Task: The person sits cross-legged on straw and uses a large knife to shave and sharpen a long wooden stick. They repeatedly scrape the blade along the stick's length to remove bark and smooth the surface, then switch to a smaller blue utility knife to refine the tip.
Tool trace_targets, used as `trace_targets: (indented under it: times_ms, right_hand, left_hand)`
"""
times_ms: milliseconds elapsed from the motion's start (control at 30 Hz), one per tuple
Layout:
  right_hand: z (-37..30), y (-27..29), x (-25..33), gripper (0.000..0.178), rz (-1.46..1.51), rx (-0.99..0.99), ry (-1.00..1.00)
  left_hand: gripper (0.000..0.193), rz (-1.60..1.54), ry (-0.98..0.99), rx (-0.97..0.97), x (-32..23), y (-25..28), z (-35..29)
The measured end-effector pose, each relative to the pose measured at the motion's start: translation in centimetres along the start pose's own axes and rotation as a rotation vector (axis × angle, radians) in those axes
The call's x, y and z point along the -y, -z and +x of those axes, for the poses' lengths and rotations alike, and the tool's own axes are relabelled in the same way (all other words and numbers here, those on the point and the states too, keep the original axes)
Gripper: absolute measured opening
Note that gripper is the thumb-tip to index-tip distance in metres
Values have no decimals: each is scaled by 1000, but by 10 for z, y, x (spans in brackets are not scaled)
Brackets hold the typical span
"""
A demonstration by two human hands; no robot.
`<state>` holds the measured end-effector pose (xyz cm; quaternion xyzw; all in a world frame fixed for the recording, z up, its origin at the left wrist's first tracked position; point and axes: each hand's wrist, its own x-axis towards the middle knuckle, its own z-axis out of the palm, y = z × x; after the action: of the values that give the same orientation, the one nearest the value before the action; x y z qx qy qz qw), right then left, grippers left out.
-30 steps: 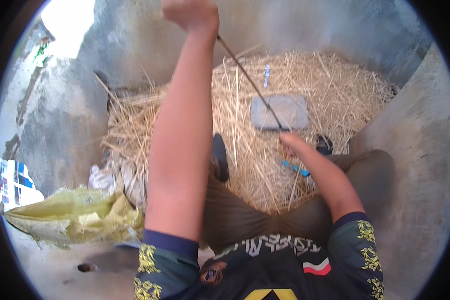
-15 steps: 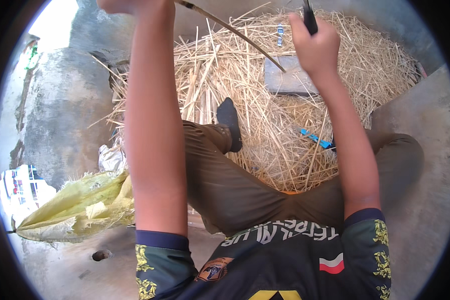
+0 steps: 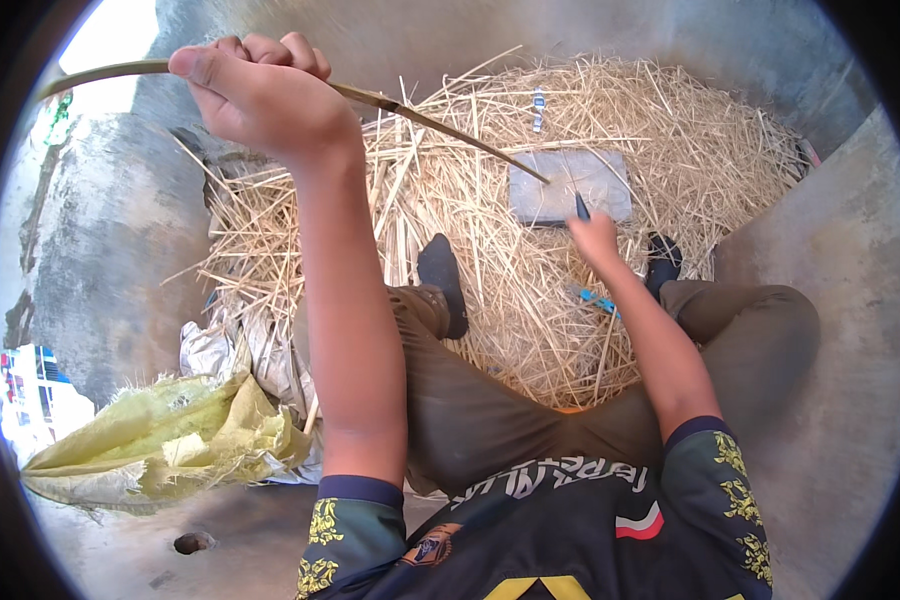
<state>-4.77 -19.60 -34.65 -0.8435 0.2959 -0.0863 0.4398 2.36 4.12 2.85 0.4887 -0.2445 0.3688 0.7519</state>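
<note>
My left hand [image 3: 265, 95], raised at the upper left, is closed around a long, thin bamboo strip [image 3: 440, 125]. One end of the strip curves off to the left; the other slopes down to the right, its tip over a flat grey slab [image 3: 545, 205]. My right hand [image 3: 596, 240] grips a black-handled knife [image 3: 582, 208] at the slab's near edge. Its thin blade, pointing away from me over the slab, is too blurred to make out well.
Loose straw-coloured shavings [image 3: 500, 290] cover the floor around my feet. A bright blue object [image 3: 598, 301] lies there near my right forearm. A torn yellow sack [image 3: 170, 440] is at the left, and a concrete wall [image 3: 810, 230] rises at the right.
My right hand has moved down and toward me, bringing the knife to the slab. My left hand, mostly cut off before, now shows fully with the strip. The whole view has shifted slightly.
</note>
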Motion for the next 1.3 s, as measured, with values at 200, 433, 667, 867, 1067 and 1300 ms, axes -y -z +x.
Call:
trace_targets:
  times_ms: [200,433,667,867,1067,1300]
  right_hand:
    - [-56,100,188,33,689,150,155]
    - [-116,23,151,34,785,209,184]
    - [-127,45,189,25,546,464,60]
    - [-96,17,116,37,357,286,-138]
    - [-109,9,141,31,467,246,119]
    - [-75,-5,66,27,532,365,-412]
  left_hand:
    - [66,-370,345,265,-11,30,17]
    - [68,-253,279,27,-22,7,-4]
    - [68,-270,308,-75,-11,21,-5]
    - [68,-286,316,14,-25,7,-27]
    - [68,-308,305,50,-33,1,-34]
    - [67,-314,291,-33,-16,15,-13]
